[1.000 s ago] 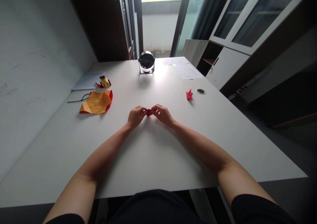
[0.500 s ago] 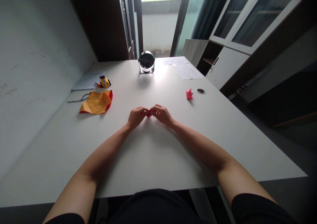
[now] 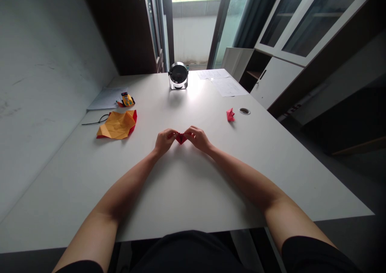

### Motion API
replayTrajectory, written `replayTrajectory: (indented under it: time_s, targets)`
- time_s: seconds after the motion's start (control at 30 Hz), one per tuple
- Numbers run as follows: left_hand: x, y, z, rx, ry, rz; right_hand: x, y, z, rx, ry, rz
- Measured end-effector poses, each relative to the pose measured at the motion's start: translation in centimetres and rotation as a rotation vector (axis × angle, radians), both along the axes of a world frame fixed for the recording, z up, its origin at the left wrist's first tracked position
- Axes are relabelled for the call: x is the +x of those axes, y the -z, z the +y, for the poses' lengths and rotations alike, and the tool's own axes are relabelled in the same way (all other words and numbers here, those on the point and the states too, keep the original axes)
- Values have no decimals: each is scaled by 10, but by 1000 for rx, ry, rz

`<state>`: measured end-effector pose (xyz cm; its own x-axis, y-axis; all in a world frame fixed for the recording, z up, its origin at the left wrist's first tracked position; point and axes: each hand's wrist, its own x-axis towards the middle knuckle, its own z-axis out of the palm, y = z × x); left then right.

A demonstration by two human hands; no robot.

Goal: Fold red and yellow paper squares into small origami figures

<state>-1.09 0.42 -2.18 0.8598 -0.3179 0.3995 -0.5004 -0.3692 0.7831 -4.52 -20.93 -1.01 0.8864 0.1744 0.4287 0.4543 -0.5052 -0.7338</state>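
Note:
A small red folded paper (image 3: pixel 181 139) is held between my hands above the middle of the white table (image 3: pixel 193 188), one pointed corner toward me. My left hand (image 3: pixel 165 140) pinches its left edge with thumb and fingertips. At its right edge, my right hand (image 3: pixel 197 138) grips it in the same way. My fingers cover part of both sides of the paper. To the right lies another red origami piece (image 3: pixel 230 115), apart from my hands. A creased orange-and-red paper sheet (image 3: pixel 118 125) rests on the left of the table.
A black cable tie (image 3: pixel 95 121) lies by the creased sheet, with a small yellow toy (image 3: pixel 128 99) behind it. Papers (image 3: pixel 104 98) are at the left wall, more sheets (image 3: pixel 229 87) at the far right. A round black fan-like device (image 3: pixel 178 74) stands at the back.
My hands have drawn slightly apart, and more of the red folded paper shows between them, spread wider. The other things on the table stay where they were.

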Motion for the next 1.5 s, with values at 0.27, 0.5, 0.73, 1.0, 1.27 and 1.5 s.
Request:
replayTrajectory:
  time_s: [0.27, 0.5, 0.73, 1.0, 1.27, 1.5]
  targets:
    - [8, 4, 1, -253, -61, 193, 6, 5, -3, 133, 68, 27]
    - [16, 10, 2, -467, -95, 275, 11, 11, -8, 184, 169, 61]
    - [17, 10, 3, -473, -87, 273, 10, 14, -10, 95, 170, 109]
    - [5, 3, 2, -176, -75, 132, 6, 14, -1, -213, 106, 35]
    - [-2, -3, -1, -139, -6, 139, 7, 13, -4, -289, 128, -12]
    - [-2, -7, 0, -9, -39, 141, 4, 10, -4, -306, 83, -103]
